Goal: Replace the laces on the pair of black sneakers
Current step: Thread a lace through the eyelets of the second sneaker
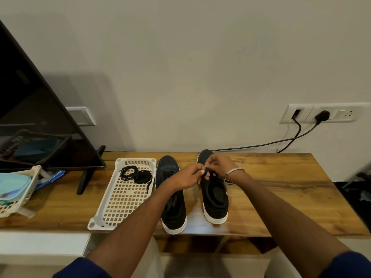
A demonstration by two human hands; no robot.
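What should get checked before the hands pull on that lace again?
1. Both sneakers on the table: ok.
2. Left hand and right hand meet over the right sneaker: ok.
3. Lace pinched by both hands: ok.
4. Knot loosened: cannot tell.
5. Spare laces ready in the white basket: ok.
6. Left sneaker unlaced: cannot tell.

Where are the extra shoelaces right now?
The black shoelaces lie coiled at the far end of the white basket on the wooden table, just left of the left sneaker.
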